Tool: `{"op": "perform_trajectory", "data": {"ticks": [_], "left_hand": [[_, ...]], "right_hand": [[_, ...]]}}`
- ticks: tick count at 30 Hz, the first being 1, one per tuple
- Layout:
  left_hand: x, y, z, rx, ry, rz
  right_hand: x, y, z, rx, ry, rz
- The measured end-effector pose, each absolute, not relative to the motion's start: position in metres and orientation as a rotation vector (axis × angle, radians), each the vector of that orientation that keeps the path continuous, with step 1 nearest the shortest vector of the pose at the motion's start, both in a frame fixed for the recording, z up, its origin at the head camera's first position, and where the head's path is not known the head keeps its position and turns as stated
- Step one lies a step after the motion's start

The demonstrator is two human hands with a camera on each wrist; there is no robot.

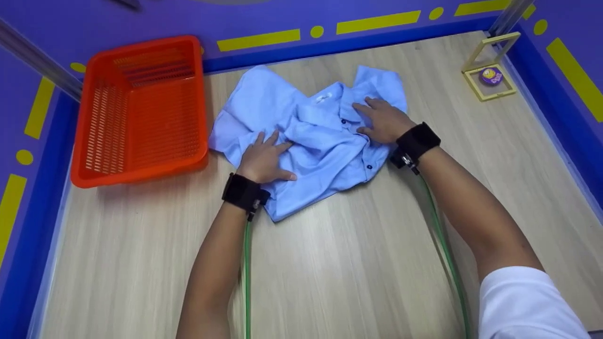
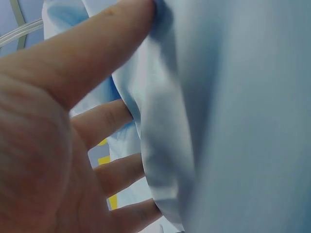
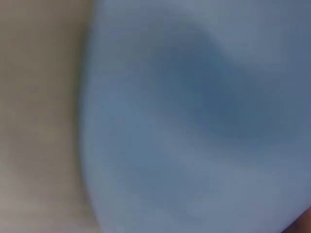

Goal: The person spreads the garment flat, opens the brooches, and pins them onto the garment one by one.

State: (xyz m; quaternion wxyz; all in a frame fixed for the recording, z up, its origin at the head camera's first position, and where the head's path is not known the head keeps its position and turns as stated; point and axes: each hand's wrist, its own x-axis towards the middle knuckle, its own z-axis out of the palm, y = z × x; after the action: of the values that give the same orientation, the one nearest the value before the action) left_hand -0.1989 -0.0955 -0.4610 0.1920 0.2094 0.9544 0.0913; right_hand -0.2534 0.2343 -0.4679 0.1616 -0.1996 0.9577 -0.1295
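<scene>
Shirt (image 1: 320,146) near the tabletop (image 1: 339,263) far edge, left hand (image 1: 264,159) and right hand (image 1: 387,123) resting on it, fingers spread, gripping nothing, probably steadying it.

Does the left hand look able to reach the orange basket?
Likely yes: between the left hand and the orange basket lie only part of the blue button-up shirt and some tabletop.
</scene>
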Motion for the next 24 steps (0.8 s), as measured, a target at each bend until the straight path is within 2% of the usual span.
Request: {"op": "perform_trajectory", "data": {"ticks": [8,15,20,24], "left_hand": [[-0.195,-0.100,-0.462,0.591,2.681,0.278],[-0.181,-0.107,-0.454,0.453,2.704,0.323],[-0.175,-0.109,-0.443,0.364,2.754,0.346],[-0.182,-0.099,-0.431,0.358,2.873,0.308]], "right_hand": [[-0.228,0.250,-0.471,-0.375,2.820,-0.363],[-0.217,0.249,-0.470,-0.311,2.895,-0.360],[-0.217,0.249,-0.464,-0.287,2.900,-0.420],[-0.229,0.254,-0.453,-0.272,2.871,-0.486]]}}
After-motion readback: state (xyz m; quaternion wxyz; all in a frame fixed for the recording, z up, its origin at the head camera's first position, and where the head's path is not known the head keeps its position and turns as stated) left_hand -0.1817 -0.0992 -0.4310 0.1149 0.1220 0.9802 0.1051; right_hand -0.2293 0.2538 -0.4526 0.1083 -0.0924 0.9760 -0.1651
